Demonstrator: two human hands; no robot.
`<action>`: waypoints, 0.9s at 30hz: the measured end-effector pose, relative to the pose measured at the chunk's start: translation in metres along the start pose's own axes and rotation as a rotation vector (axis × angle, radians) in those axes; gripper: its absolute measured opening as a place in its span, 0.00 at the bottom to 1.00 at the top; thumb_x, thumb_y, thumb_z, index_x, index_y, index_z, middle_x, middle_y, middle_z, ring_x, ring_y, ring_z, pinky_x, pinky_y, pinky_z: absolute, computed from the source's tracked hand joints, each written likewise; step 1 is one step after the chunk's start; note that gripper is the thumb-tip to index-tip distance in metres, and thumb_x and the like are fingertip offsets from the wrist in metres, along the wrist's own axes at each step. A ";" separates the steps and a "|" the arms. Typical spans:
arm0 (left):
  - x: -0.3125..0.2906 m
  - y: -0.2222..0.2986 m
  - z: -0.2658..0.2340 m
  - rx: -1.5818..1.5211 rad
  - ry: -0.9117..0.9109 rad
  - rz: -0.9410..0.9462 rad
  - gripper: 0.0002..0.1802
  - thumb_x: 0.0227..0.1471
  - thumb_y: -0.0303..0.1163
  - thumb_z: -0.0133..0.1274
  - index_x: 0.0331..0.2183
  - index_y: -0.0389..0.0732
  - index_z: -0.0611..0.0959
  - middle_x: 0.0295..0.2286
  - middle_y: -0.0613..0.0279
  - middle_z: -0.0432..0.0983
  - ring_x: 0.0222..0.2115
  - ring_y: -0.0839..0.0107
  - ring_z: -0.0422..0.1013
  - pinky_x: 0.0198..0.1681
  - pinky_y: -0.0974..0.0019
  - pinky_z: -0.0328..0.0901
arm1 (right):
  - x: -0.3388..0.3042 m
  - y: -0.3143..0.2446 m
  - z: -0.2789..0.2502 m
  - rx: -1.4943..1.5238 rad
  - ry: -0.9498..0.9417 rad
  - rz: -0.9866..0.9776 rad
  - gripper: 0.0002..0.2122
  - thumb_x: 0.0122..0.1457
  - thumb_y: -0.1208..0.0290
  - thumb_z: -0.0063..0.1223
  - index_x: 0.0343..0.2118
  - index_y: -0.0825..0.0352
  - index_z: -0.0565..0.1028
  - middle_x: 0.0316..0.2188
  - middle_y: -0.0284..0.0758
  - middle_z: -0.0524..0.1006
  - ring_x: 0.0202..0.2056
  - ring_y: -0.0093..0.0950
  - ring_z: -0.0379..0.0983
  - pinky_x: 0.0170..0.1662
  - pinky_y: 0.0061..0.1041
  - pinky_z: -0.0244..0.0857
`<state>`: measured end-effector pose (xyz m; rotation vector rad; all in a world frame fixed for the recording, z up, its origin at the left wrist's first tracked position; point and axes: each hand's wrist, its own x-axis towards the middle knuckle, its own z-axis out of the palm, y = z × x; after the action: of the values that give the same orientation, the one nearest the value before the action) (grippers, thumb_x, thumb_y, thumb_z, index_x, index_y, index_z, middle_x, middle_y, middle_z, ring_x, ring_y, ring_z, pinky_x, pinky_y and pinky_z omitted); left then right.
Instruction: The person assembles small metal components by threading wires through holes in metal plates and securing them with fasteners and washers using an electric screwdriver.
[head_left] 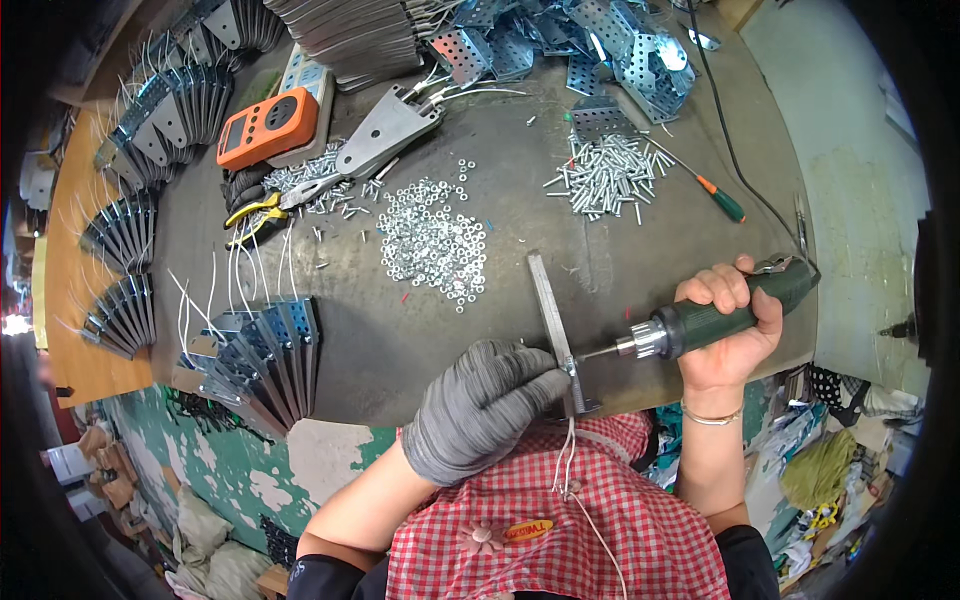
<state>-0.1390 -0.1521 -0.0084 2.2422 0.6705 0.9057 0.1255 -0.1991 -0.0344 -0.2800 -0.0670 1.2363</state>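
- At the near edge of the dark metal counter (650, 255), the grey-gloved left hand (487, 410) has its fingers closed around a long, narrow grey metal part (547, 298).
- Beside it, the bare right hand (735, 312) wraps its fingers round a dark-green power screwdriver (715, 322), bit (598, 353) at the part's side.
- Probably best: bit square, part braced, pressure steady.

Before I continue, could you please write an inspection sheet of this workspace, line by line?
Surface: dark, scuffed worktop.
Things in hand: slim metal piece with white wires; green electric screwdriver, bit pointed at it.
Clutter: nut pile, screw piles, yellow-handled pliers, orange meter, orange-and-green screwdriver, perforated brackets.
Left hand: gloved, holds the slim metal piece.
Right hand: ungloved, holds the electric screwdriver.
Cables: black cord reaches the electric screwdriver's rear.
Surroundings: green floor, paint worn; cardboard boxes left, cloth heap right.
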 end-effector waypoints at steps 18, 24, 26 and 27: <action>-0.004 0.004 -0.007 0.098 -0.025 0.016 0.18 0.35 0.21 0.63 0.35 0.44 0.87 0.32 0.60 0.80 0.30 0.61 0.76 0.30 0.64 0.72 | 0.006 0.011 0.012 0.018 -0.050 0.056 0.14 0.53 0.73 0.56 0.43 0.67 0.71 0.24 0.27 0.65 0.28 0.22 0.63 0.40 0.26 0.59; -0.006 0.004 -0.006 0.113 0.005 0.017 0.19 0.35 0.21 0.63 0.35 0.45 0.86 0.32 0.60 0.80 0.30 0.61 0.76 0.30 0.63 0.71 | 0.006 0.011 0.009 -0.023 -0.028 0.047 0.14 0.53 0.69 0.55 0.43 0.64 0.74 0.24 0.27 0.69 0.28 0.22 0.63 0.40 0.26 0.58; -0.006 0.004 -0.006 0.126 0.000 0.012 0.19 0.35 0.21 0.63 0.36 0.46 0.86 0.33 0.61 0.80 0.30 0.61 0.76 0.30 0.63 0.71 | 0.007 0.013 0.010 -0.033 -0.021 0.046 0.14 0.53 0.69 0.55 0.43 0.64 0.74 0.24 0.27 0.69 0.28 0.22 0.63 0.40 0.26 0.58; -0.006 0.005 -0.006 0.118 0.003 0.008 0.20 0.35 0.21 0.63 0.36 0.46 0.86 0.33 0.61 0.80 0.30 0.61 0.76 0.30 0.63 0.72 | 0.008 0.013 0.011 -0.033 -0.022 0.047 0.14 0.53 0.69 0.55 0.43 0.64 0.74 0.24 0.27 0.69 0.28 0.22 0.63 0.40 0.26 0.58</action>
<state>-0.1458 -0.1568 -0.0044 2.3496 0.7342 0.8944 0.1143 -0.1858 -0.0282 -0.2983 -0.1001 1.2859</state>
